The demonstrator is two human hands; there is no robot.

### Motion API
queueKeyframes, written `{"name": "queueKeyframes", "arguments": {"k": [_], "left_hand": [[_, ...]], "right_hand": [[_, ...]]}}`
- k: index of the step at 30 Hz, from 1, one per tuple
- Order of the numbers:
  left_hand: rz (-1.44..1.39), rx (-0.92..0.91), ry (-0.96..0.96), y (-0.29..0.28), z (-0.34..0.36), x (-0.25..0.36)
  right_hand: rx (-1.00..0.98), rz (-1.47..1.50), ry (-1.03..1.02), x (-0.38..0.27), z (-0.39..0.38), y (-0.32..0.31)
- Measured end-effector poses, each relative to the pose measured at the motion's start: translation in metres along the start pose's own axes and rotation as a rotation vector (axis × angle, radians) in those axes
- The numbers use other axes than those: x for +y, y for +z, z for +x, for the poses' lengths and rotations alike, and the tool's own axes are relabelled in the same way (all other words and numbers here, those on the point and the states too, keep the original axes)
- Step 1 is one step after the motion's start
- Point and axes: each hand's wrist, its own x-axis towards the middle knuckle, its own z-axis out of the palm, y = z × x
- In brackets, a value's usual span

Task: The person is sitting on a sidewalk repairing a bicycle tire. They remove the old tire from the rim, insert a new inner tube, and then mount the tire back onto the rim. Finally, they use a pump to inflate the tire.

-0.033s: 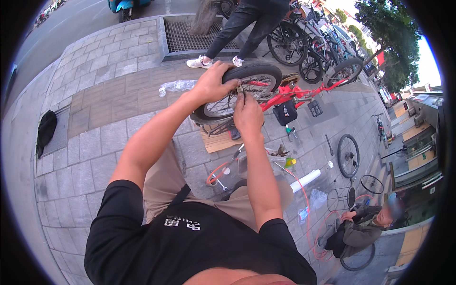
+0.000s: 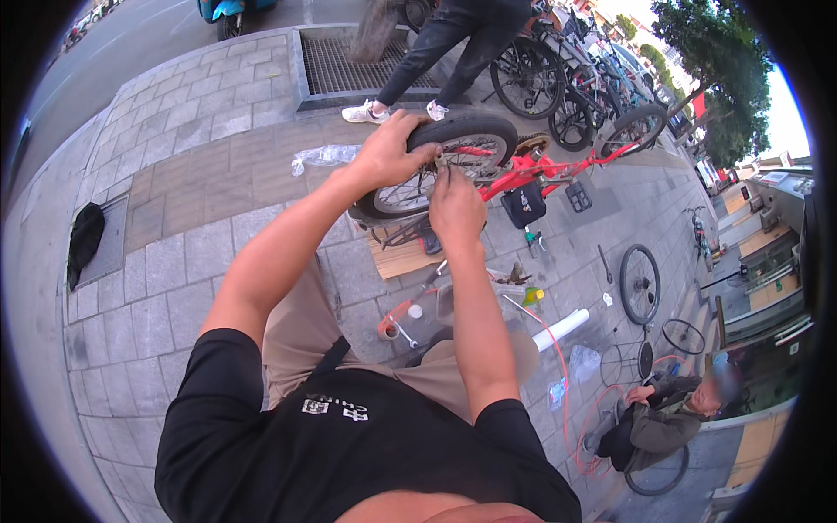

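A red bicycle point(image 2: 499, 184) stands with a black-tyred wheel point(image 2: 466, 129) raised before me. My left hand point(image 2: 391, 159) is closed over the tyre, and its thumb reaches inward toward the hub. Beside that thumb, a small metal part point(image 2: 441, 163) shows at the hub. My right hand point(image 2: 457, 202) pinches at this part from below; its fingertips are partly hidden, so the part's exact kind is unclear. Below the wheel is a black rear rack point(image 2: 397, 235), with flattened cardboard point(image 2: 397, 261) under it. A black bag point(image 2: 524, 207) hangs on the frame.
A wrench point(image 2: 403, 334), an orange hose point(image 2: 565, 383), a white roll point(image 2: 562, 330) and a yellow bottle point(image 2: 534, 297) lie on the paving. Loose wheels point(image 2: 641, 285) and a seated person point(image 2: 658, 423) are at right. Another person's legs point(image 2: 453, 52) stand beyond, near parked bikes point(image 2: 558, 87).
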Motion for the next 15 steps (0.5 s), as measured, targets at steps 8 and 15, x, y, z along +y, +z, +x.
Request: {"name": "queueKeyframes", "arguments": {"k": [8,15], "left_hand": [[0.098,-0.013,0.065,-0.007,-0.006,0.0],[0.471,0.066,0.206,0.007,-0.001,0.008]], "right_hand": [[-0.067,-0.189,0.042,0.007,0.008,-0.052],[0.362,0.068,0.181,0.112,-0.008,-0.192]]}}
